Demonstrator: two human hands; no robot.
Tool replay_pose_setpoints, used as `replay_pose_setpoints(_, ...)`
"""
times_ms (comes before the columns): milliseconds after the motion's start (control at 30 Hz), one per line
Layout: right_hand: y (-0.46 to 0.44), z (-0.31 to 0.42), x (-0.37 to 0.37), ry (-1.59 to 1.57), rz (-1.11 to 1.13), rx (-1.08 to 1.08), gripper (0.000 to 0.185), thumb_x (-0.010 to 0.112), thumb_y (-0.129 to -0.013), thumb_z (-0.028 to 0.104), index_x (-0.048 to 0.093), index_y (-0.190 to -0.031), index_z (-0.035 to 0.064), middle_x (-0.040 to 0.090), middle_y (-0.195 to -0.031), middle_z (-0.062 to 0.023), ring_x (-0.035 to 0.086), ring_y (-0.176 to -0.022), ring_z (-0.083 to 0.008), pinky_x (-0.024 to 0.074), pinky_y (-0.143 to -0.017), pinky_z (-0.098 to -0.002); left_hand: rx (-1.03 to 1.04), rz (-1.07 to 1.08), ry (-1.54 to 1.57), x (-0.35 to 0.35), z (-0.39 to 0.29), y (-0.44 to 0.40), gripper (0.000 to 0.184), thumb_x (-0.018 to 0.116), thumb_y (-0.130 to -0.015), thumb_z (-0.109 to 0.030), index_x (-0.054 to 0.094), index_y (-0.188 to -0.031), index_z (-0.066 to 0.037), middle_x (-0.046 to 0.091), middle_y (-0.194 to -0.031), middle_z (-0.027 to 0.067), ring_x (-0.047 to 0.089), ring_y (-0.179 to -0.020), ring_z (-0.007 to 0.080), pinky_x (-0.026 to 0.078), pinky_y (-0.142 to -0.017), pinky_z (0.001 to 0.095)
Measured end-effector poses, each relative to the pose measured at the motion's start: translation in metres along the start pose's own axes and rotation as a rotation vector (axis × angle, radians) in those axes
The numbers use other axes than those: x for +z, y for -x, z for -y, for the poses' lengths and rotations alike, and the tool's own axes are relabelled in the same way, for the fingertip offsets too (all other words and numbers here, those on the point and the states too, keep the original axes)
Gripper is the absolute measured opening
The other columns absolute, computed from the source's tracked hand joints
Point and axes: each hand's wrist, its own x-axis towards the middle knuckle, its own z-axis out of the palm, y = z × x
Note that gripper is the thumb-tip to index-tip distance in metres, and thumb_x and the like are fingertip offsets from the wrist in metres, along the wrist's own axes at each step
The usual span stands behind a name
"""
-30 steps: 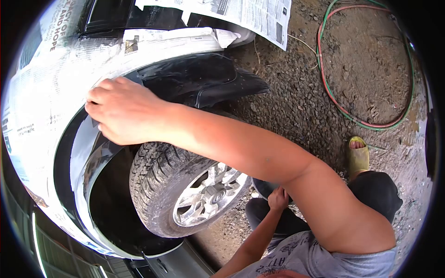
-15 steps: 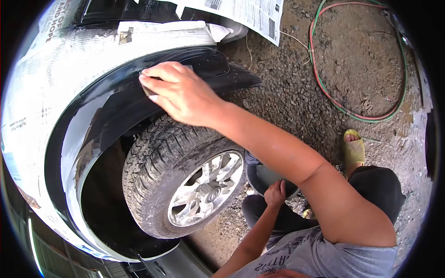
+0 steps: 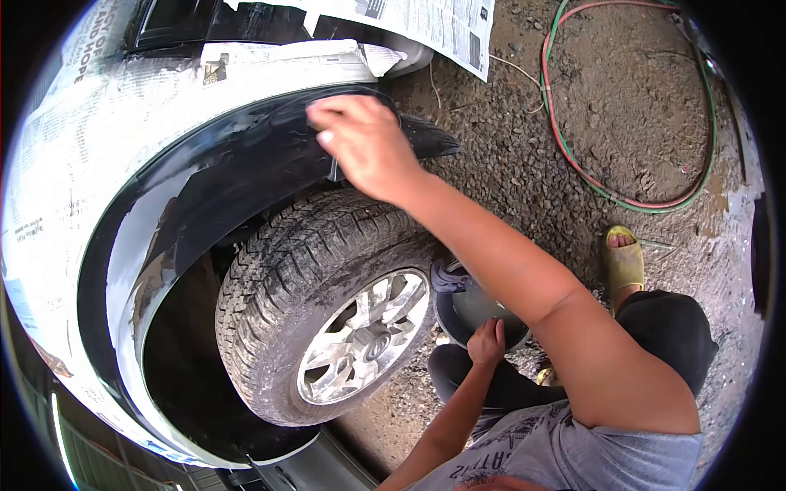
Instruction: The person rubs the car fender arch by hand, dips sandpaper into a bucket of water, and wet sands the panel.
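My right hand (image 3: 364,143), slightly blurred, presses against the black wheel-arch flare (image 3: 254,155) near its upper end. Its fingers are bent around what looks like a piece of sandpaper (image 3: 334,172), of which only a grey edge shows below the palm. My left hand (image 3: 488,342) is closed on the rim of a dark bucket (image 3: 468,304) by my knees. A grey-blue cloth (image 3: 448,277) hangs over the bucket's edge next to the tire. Part of the bucket is hidden behind my right forearm.
A muddy tire (image 3: 286,270) with a silver wheel (image 3: 368,340) stands below the flare. Newspaper (image 3: 90,155) masks the surrounding bodywork. A red and green hose (image 3: 557,123) loops over the gravel (image 3: 508,164). A yellow slipper (image 3: 626,262) is on one foot.
My right hand has slid right along the flare, toward its end. More of the cloth on the bucket now shows. My left hand has stayed at the bucket's rim.
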Motion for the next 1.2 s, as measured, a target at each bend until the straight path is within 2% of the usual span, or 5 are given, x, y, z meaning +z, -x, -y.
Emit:
replay_pose_setpoints(67, 0.010, -0.020, 0.004, -0.020, -0.051, 0.067, 0.030, 0.064, -0.097, 0.018, 0.070, -0.123, 0.0041, 0.063, -0.129, -0.0094, 0.058, -0.118, -0.0299, 0.0436, -0.103, -0.0449, 0.005, -0.021, 0.007, 0.000, -0.003, 0.005, 0.024, 0.056, -0.102, -0.030, 0.064, -0.091, -0.010, 0.068, -0.083, 0.0123, 0.068, -0.077, 0.0349, 0.053, -0.065, 0.0481)
replay_pose_setpoints(167, 0.003, 0.030, -0.001, 0.008, -0.017, 0.066, 0.031, 0.064, -0.098, 0.019, 0.069, -0.125, 0.0039, 0.063, -0.128, -0.0094, 0.056, -0.120, -0.0306, 0.0432, -0.102, -0.0459, 0.025, -0.031, 0.009, 0.002, -0.002, 0.000, 0.023, 0.057, -0.102, -0.029, 0.064, -0.092, -0.010, 0.068, -0.082, 0.0119, 0.068, -0.077, 0.0348, 0.053, -0.064, 0.0479)
replay_pose_setpoints(467, 0.008, 0.029, 0.012, 0.074, -0.068, 0.092, 0.036, 0.061, -0.099, 0.029, 0.067, -0.128, 0.0080, 0.059, -0.133, -0.0047, 0.051, -0.124, -0.0306, 0.0398, -0.105, -0.0482, 0.023, -0.068, 0.016, 0.001, -0.001, 0.000, 0.024, 0.055, -0.102, -0.030, 0.064, -0.093, -0.009, 0.068, -0.082, 0.0123, 0.068, -0.077, 0.0354, 0.054, -0.065, 0.0482)
replay_pose_setpoints(833, -0.006, 0.004, 0.016, 0.076, -0.048, 0.150, 0.035, 0.061, -0.099, 0.028, 0.069, -0.128, 0.0089, 0.057, -0.134, -0.0049, 0.049, -0.126, -0.0318, 0.0394, -0.107, -0.0494, 0.022, -0.026, 0.034, 0.006, 0.006, 0.003, 0.028, 0.054, -0.103, -0.032, 0.062, -0.089, -0.009, 0.068, -0.084, 0.0142, 0.068, -0.078, 0.0364, 0.054, -0.066, 0.0496)
replay_pose_setpoints(1200, 0.000, 0.031, 0.014, 0.047, -0.107, 0.067, 0.031, 0.064, -0.097, 0.025, 0.069, -0.123, 0.0077, 0.059, -0.128, -0.0050, 0.052, -0.121, -0.0305, 0.0412, -0.101, -0.0481, 0.019, -0.046, 0.048, 0.007, 0.002, 0.000, 0.027, 0.055, -0.103, -0.031, 0.063, -0.091, -0.008, 0.067, -0.083, 0.0142, 0.068, -0.078, 0.0370, 0.053, -0.066, 0.0497)
